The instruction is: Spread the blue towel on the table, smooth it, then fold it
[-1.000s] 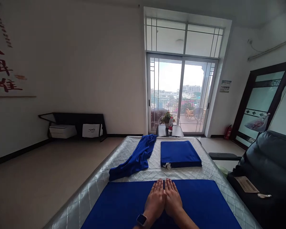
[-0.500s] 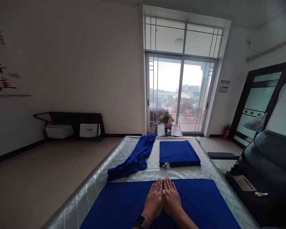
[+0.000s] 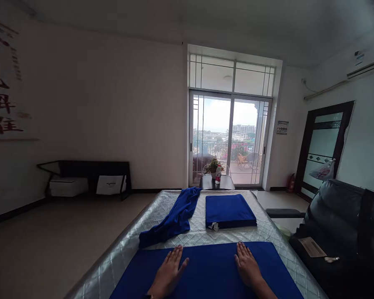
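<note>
A blue cloth [image 3: 210, 270] is spread flat at the near end of a table with a silvery quilted cover [image 3: 112, 265]. My left hand [image 3: 168, 270] lies flat on its left half, fingers stretched out and thumb apart. On the right half my right hand [image 3: 248, 265] rests palm down, also with fingers extended. Neither hand grips anything. Beyond the cloth sits a neat stack of folded blue cloths [image 3: 230, 211] with white tags at its near corner. Left of the stack lies a crumpled blue cloth [image 3: 174, 220].
A small dark table [image 3: 226, 182] with a potted plant [image 3: 212, 167] and a bottle [image 3: 218, 174] stands past the far end. To the right is a black chair [image 3: 333, 224] with a brown card [image 3: 312, 247] on its seat. A black bench [image 3: 93, 172] stands along the left wall.
My hands have moved apart from the middle of the spread cloth, the left one leftward and the right one rightward. The view has tilted up a little.
</note>
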`<state>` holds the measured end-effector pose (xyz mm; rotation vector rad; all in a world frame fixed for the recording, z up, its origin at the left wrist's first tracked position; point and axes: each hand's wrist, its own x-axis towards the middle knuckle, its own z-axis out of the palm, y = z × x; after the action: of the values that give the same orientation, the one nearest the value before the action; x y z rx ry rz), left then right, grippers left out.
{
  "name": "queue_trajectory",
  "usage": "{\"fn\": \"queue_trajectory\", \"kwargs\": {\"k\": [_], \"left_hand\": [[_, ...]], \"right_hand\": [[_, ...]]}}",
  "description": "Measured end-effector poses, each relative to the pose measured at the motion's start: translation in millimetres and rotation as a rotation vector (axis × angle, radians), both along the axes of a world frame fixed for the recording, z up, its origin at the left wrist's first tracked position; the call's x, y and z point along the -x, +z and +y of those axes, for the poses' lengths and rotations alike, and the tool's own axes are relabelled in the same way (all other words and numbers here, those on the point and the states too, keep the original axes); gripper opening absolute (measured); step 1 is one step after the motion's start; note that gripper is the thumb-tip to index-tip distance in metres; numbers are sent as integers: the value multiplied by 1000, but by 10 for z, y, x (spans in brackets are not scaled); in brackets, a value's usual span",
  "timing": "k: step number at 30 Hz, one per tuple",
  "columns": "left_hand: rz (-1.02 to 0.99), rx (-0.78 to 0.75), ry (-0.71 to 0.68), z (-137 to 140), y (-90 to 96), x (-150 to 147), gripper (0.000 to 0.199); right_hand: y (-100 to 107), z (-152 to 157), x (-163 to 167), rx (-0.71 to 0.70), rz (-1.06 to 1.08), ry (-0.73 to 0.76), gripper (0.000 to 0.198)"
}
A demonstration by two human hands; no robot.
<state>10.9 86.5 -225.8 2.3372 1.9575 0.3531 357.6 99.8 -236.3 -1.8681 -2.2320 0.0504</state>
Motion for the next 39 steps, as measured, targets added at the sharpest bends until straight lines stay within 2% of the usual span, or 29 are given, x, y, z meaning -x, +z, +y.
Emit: {"fn": "queue_trajectory", "kwargs": {"k": [4,7,10,13,19,27,30,34,37,39], "left_hand": [[4,-30,98,-16,-14,631,63],[11,-40,200,18,-108,1058,61],[27,-43,279,75,-263,1382,60],[17,-28,297,117,-402,1544,64],[-9,-32,330,140,-484,1563,76],[-3,-73,288,139,-486,1587,69],[4,-92,309,110,-417,1519,70],[58,-132,308,44,-270,1390,72],[83,-144,322,-44,-112,1155,73],[74,-125,274,-138,2,857,71]], "right_hand": [[-106,119,-783,-22,-67,-106,63],[-225,215,-1191,-46,-78,-176,64],[-364,300,-1373,-82,-81,-194,65],[-486,360,-1420,-99,-102,-189,66],[-574,408,-1477,-101,-115,-199,70],[-543,399,-1435,-109,-154,-202,69],[-431,343,-1361,-95,-183,-229,67],[-163,181,-1188,-128,-218,-273,63],[59,-33,-885,-174,-184,-220,60],[188,-217,-557,-152,-129,-148,60]]}}
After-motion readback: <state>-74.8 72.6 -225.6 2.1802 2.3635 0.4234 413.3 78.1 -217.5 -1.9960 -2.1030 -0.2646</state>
